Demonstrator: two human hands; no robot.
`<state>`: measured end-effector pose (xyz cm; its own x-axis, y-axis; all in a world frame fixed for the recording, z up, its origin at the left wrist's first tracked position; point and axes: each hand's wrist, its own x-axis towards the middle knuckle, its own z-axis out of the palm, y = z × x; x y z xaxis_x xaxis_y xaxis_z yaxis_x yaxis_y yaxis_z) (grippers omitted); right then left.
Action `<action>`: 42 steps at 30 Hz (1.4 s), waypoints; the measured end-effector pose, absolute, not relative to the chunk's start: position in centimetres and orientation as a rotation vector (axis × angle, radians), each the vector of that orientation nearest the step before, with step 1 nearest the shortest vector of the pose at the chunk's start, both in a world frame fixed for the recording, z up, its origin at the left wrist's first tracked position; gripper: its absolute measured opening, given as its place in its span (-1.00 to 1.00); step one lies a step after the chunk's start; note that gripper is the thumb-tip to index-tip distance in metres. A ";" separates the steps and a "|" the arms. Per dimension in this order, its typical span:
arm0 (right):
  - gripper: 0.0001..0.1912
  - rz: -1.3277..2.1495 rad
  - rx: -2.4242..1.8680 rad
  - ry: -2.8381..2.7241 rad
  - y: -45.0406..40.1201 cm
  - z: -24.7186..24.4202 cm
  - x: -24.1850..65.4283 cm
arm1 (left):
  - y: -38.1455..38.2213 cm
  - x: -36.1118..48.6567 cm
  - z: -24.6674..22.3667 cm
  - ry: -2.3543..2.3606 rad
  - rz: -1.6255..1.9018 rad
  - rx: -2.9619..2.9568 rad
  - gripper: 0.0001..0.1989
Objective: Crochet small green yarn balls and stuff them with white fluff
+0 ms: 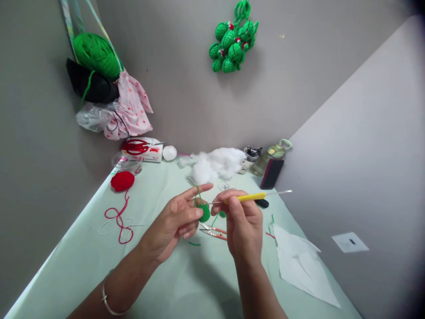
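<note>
My left hand (182, 215) pinches a small round green crochet piece (204, 213) between thumb and fingers, its index finger stretched out with green yarn (199, 193) running over it. In my right hand (244, 217) is a crochet hook (247, 197) with a yellow handle, held like a pen. The hook's thin metal tip reaches left to the edge of the green piece. Below the hands lie thread snips (214, 231) with orange handles, partly hidden by my right hand. Another bit of green (222, 214) shows between the hands.
White stuffing (217, 161) lies at the back beside a cup (249, 159), a bottle (269, 158) and a phone (272, 173). Red yarn (122, 181) and red scissors (136, 147) are at left. White paper (302, 261) covers the right side. Green crocheted pieces (234, 42) hang on the wall.
</note>
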<state>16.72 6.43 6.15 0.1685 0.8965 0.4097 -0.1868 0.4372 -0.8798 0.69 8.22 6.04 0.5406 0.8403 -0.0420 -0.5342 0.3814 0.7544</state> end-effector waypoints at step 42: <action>-0.72 0.220 -0.892 -1.663 5.5 5.4 16.4 | 7.7 1.0 6.3 0.881 1.193 1.134 -0.39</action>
